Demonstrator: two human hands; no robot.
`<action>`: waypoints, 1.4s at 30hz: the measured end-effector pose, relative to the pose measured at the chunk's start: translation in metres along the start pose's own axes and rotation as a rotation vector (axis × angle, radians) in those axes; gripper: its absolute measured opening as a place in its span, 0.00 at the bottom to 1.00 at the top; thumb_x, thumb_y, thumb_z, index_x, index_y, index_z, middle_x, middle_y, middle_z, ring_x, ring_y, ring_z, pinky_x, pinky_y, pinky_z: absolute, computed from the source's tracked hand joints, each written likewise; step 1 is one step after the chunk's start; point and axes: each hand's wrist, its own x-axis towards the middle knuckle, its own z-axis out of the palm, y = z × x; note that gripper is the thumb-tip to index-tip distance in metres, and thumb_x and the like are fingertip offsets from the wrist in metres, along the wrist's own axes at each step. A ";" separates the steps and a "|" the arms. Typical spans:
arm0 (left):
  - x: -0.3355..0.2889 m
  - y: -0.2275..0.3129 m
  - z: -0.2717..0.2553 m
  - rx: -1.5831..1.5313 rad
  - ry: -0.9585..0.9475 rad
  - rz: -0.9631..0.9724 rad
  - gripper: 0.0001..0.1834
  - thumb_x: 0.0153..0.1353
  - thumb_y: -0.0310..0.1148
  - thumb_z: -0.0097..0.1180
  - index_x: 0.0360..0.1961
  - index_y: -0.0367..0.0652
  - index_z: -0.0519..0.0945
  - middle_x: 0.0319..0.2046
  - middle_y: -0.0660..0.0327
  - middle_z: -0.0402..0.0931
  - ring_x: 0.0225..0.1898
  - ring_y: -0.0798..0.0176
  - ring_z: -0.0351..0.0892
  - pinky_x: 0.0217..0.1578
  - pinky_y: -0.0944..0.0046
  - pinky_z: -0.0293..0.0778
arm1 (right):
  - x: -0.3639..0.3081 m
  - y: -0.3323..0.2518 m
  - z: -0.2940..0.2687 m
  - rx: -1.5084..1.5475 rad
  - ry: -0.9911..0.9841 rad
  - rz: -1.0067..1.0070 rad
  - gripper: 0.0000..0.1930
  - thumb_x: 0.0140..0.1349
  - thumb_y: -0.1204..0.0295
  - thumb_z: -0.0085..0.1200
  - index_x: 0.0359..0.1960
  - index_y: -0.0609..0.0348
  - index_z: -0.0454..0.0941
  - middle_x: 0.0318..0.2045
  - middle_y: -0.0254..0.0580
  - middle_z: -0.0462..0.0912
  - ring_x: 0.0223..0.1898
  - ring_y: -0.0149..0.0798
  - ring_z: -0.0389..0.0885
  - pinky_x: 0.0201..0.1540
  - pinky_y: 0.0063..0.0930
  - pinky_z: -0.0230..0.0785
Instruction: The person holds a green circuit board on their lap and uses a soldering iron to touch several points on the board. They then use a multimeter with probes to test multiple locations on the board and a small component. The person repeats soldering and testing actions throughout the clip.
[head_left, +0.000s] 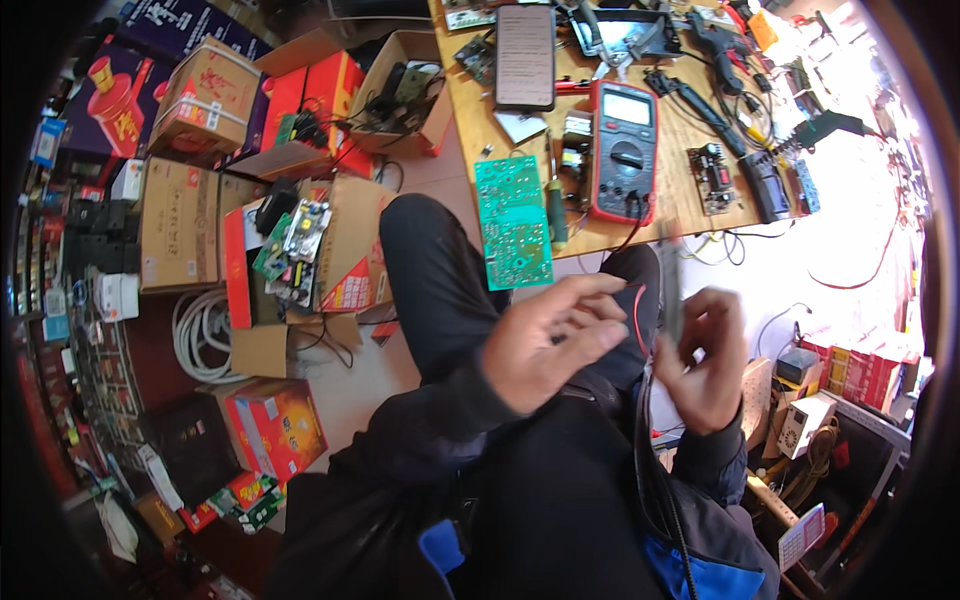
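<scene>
My right hand (pixel 705 360) pinches a thin, flat grey-green panel (pixel 674 290) between thumb and fingers. It stands nearly edge-on and is blurred, so its kind is unclear. Left of it, in the air above my lap, my left hand (pixel 555 340) is open, its fingers apart and bent, with nothing in it. A red wire (pixel 638 318) hangs between the two hands. Beyond them, a green circuit board (pixel 515 225) lies over the table's near edge beside a screwdriver (pixel 557 212). A red and dark grey multimeter (pixel 626 145) lies to the right of these.
On the wooden table (pixel 665 205) lie a phone (pixel 525 60), a small component board (pixel 712 180) and a dark-handled tool (pixel 765 185). Open cardboard boxes (pixel 355 235) with boards and cables stand at left. A white box with a fan grille (pixel 803 425) sits low at right.
</scene>
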 end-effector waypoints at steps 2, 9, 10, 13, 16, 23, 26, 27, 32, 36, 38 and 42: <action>0.000 -0.005 0.007 -0.160 -0.043 -0.170 0.16 0.79 0.34 0.61 0.59 0.34 0.80 0.43 0.61 0.84 0.37 0.71 0.83 0.37 0.69 0.78 | -0.012 -0.005 0.024 0.117 -0.127 -0.053 0.20 0.59 0.82 0.68 0.47 0.59 0.69 0.24 0.34 0.76 0.20 0.21 0.73 0.22 0.21 0.60; -0.015 -0.002 -0.034 -0.187 0.107 -0.205 0.24 0.81 0.42 0.55 0.67 0.37 0.75 0.35 0.59 0.84 0.23 0.73 0.77 0.22 0.73 0.70 | -0.012 -0.003 0.034 0.499 -0.192 -0.054 0.18 0.70 0.81 0.57 0.61 0.69 0.77 0.26 0.32 0.79 0.24 0.24 0.76 0.28 0.21 0.64; -0.018 0.001 -0.042 -0.147 0.174 -0.222 0.29 0.80 0.43 0.56 0.73 0.36 0.70 0.33 0.58 0.84 0.21 0.73 0.75 0.20 0.74 0.67 | -0.011 -0.004 0.028 0.571 -0.202 -0.051 0.18 0.72 0.80 0.56 0.62 0.70 0.78 0.27 0.32 0.80 0.25 0.24 0.76 0.29 0.21 0.65; -0.033 0.010 -0.066 -0.105 0.326 -0.049 0.42 0.79 0.41 0.58 0.84 0.41 0.51 0.28 0.60 0.81 0.17 0.75 0.68 0.18 0.73 0.61 | 0.000 -0.005 0.021 0.761 -0.173 -0.022 0.29 0.69 0.62 0.63 0.66 0.69 0.75 0.47 0.52 0.87 0.38 0.35 0.85 0.41 0.25 0.74; -0.041 0.010 -0.089 -0.216 0.340 0.020 0.32 0.80 0.38 0.56 0.80 0.43 0.64 0.27 0.57 0.80 0.17 0.74 0.69 0.18 0.73 0.62 | 0.012 -0.003 0.014 0.699 -0.156 -0.114 0.41 0.64 0.57 0.66 0.73 0.67 0.65 0.59 0.64 0.85 0.51 0.46 0.88 0.47 0.29 0.76; -0.030 -0.008 -0.113 -0.725 0.157 0.195 0.26 0.72 0.28 0.55 0.71 0.37 0.72 0.40 0.45 0.86 0.36 0.54 0.87 0.37 0.61 0.79 | 0.021 0.007 0.023 0.557 0.137 -0.228 0.21 0.79 0.64 0.60 0.63 0.67 0.75 0.35 0.49 0.88 0.38 0.38 0.88 0.44 0.28 0.78; -0.021 -0.015 -0.113 -0.583 0.148 0.280 0.27 0.74 0.28 0.58 0.72 0.37 0.71 0.44 0.48 0.87 0.40 0.56 0.88 0.40 0.64 0.78 | 0.026 0.009 0.032 0.460 0.212 -0.233 0.24 0.82 0.54 0.53 0.64 0.65 0.78 0.34 0.45 0.87 0.32 0.35 0.83 0.41 0.29 0.75; -0.018 -0.017 -0.112 -0.492 0.167 0.296 0.27 0.74 0.29 0.59 0.72 0.37 0.71 0.45 0.49 0.87 0.41 0.57 0.88 0.40 0.64 0.78 | 0.030 0.010 0.037 0.492 0.201 -0.242 0.24 0.82 0.54 0.53 0.63 0.65 0.78 0.35 0.46 0.87 0.33 0.35 0.83 0.41 0.29 0.75; -0.003 -0.031 -0.101 -0.038 0.329 0.385 0.19 0.79 0.34 0.60 0.63 0.34 0.81 0.42 0.55 0.83 0.40 0.65 0.83 0.41 0.67 0.75 | 0.050 0.010 0.066 0.521 0.195 -0.244 0.10 0.79 0.69 0.58 0.52 0.63 0.74 0.31 0.43 0.80 0.26 0.34 0.80 0.31 0.25 0.70; 0.008 -0.041 -0.095 0.235 0.470 0.448 0.16 0.80 0.32 0.58 0.61 0.33 0.82 0.56 0.55 0.78 0.52 0.64 0.80 0.56 0.63 0.77 | 0.058 0.008 0.087 0.642 0.132 -0.086 0.11 0.74 0.73 0.63 0.48 0.60 0.72 0.30 0.36 0.77 0.24 0.29 0.76 0.28 0.22 0.65; 0.007 -0.043 -0.095 0.194 0.442 0.436 0.16 0.80 0.32 0.58 0.61 0.33 0.82 0.60 0.54 0.76 0.56 0.63 0.80 0.61 0.61 0.76 | 0.059 0.008 0.091 0.637 0.097 -0.036 0.10 0.75 0.73 0.62 0.50 0.62 0.74 0.30 0.36 0.78 0.25 0.28 0.76 0.29 0.23 0.65; 0.007 -0.049 -0.099 0.203 0.421 0.445 0.15 0.81 0.31 0.57 0.62 0.34 0.82 0.61 0.54 0.77 0.56 0.62 0.80 0.61 0.61 0.75 | 0.062 0.011 0.096 0.609 0.040 -0.003 0.09 0.76 0.72 0.60 0.50 0.64 0.77 0.29 0.37 0.80 0.25 0.28 0.76 0.30 0.23 0.66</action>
